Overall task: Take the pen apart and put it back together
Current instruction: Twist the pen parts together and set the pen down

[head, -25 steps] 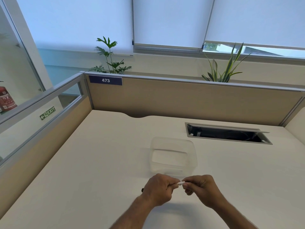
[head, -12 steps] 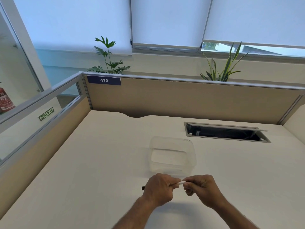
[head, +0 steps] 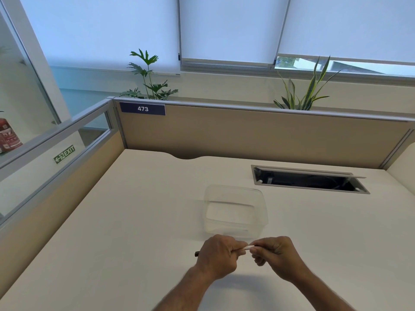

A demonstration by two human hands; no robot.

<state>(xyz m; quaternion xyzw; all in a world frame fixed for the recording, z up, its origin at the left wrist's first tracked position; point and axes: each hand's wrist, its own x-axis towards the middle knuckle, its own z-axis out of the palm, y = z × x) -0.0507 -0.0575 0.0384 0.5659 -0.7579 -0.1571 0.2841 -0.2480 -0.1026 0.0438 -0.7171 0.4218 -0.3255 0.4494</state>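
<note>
Low in the frame, your left hand (head: 216, 257) and right hand (head: 277, 254) pinch the slim white pen (head: 246, 247) exactly as before; nothing has separated, so disassembly hasn't progressed.

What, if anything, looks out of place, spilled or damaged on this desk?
Nothing stands out. The left hand and right hand both grip the pen above the desk. The clear container sits upright and looks empty. The cable hatch at the back has its lid open.
</note>
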